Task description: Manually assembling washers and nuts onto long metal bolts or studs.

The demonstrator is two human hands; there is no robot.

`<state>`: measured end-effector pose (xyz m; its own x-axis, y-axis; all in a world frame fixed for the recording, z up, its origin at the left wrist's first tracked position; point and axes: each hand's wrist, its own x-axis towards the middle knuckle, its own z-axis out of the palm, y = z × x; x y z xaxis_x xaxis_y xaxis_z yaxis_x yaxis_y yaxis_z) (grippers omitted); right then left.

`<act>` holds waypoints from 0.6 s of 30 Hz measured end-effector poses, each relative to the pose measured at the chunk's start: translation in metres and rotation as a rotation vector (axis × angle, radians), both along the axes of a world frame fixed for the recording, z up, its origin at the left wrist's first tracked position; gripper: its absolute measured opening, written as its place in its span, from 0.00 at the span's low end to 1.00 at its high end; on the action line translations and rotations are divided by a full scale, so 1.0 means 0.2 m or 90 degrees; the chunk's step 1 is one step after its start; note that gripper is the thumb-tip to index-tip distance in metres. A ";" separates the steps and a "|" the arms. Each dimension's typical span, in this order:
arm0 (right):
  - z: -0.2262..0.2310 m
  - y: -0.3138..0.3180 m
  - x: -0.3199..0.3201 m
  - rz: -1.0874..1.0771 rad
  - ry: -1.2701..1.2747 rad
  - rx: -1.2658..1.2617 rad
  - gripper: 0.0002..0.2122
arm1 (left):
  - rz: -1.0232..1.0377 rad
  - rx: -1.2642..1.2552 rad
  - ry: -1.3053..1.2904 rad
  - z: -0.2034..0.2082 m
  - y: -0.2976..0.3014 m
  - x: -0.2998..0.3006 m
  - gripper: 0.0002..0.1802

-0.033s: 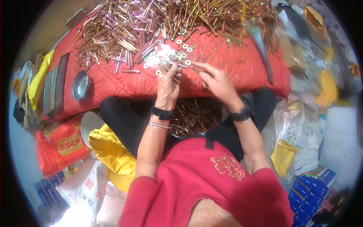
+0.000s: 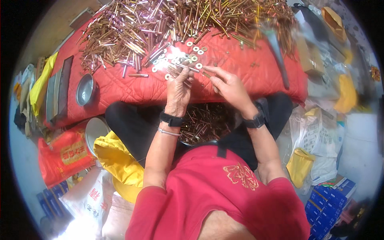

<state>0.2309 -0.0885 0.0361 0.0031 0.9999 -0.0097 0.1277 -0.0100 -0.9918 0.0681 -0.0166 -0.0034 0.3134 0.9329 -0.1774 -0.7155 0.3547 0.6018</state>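
Note:
My left hand [image 2: 179, 86] is closed, its thumb and fingers pinching a silver metal bolt [image 2: 193, 69] that points toward my right hand. More thin metal pieces seem to lie in its fingers, but glare blurs them. My right hand [image 2: 229, 85] pinches a short brass-coloured rod piece [image 2: 206, 74] between thumb and forefinger, close to the bolt's tip and apparently just apart from it. Around and beyond the left hand, several round washers [image 2: 199, 66] are scattered on the red quilted cover [image 2: 132, 90]. Behind them spreads a large heap of metal bolts [image 2: 116, 40].
A metal bowl [image 2: 85, 90] sits at the left of the cover, beside long grey metal bars [image 2: 60, 90]. Between my legs is a container of more bolts [image 2: 206, 122]. Yellow cloth [image 2: 120, 158], a red bag [image 2: 66, 154] and blue boxes [image 2: 328, 204] flank me.
The silver bolt's tip has shifted very slightly toward my right hand. Both hands otherwise keep their places and grips.

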 end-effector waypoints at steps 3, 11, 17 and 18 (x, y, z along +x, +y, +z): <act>-0.05 0.01 -0.01 -0.001 0.028 0.015 0.16 | 0.007 0.003 0.018 0.01 -0.01 0.03 0.14; -0.01 0.00 0.00 0.012 0.004 0.012 0.16 | -0.015 -0.019 -0.047 -0.03 0.00 0.01 0.15; -0.03 0.00 0.00 -0.006 -0.015 0.026 0.15 | -0.023 -0.005 -0.012 -0.03 0.00 0.02 0.15; -0.04 0.00 0.00 -0.011 -0.020 0.032 0.15 | -0.025 -0.001 -0.011 -0.03 0.00 0.02 0.16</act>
<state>0.2317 -0.0886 0.0289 0.0197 0.9990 0.0404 0.1585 0.0368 -0.9867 0.0728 -0.0164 -0.0101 0.3531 0.9194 -0.1731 -0.7115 0.3840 0.5884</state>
